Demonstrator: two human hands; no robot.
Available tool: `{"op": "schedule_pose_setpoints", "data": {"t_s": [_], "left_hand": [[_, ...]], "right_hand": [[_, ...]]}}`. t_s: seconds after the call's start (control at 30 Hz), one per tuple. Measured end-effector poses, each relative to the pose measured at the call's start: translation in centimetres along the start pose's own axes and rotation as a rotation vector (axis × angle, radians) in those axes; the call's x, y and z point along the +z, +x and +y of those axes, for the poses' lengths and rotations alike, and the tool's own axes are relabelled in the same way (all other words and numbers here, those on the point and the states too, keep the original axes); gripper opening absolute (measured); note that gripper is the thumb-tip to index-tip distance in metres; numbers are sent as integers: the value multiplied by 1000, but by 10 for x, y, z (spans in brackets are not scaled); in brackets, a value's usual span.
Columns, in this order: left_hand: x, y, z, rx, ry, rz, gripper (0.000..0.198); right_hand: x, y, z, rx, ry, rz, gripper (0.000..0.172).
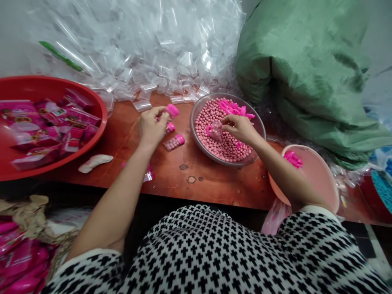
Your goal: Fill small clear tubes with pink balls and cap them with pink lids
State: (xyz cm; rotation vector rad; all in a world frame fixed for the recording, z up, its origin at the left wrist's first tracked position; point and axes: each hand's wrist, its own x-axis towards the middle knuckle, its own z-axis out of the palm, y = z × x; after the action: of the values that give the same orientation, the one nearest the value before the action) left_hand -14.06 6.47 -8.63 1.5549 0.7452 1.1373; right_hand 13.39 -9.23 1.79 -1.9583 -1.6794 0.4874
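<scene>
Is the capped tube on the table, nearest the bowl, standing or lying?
Lying on its side: the tube's clear body stretches along the table, its pink cap pointing toward the bowl.

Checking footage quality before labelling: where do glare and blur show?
Head view: bright glare on the clear plastic pile, weaker sheen on the green sack; head view, right edge: blue pieces look soft, while the pink beads are distinguishable.
</scene>
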Motion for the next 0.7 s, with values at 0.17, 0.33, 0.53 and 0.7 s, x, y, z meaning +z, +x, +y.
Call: {"op": "schedule_pose_setpoints", "data": {"t_s": [0.17,0.33,0.53,0.7], "left_hand": [[0,-5,-28,184,434,209,16],[34,-13,27,290,533,111,34],[98,-20,90,344,548,-208,29],[123,-6,89,186,696,-385,26]], "right_hand": [[9,0,-4,-62,-185,-56,23],[12,2,0,-28,-103,-6,22],[11,1,3,-33,-122,105,16],[9,-4,6,-64,-19,224,10]]}}
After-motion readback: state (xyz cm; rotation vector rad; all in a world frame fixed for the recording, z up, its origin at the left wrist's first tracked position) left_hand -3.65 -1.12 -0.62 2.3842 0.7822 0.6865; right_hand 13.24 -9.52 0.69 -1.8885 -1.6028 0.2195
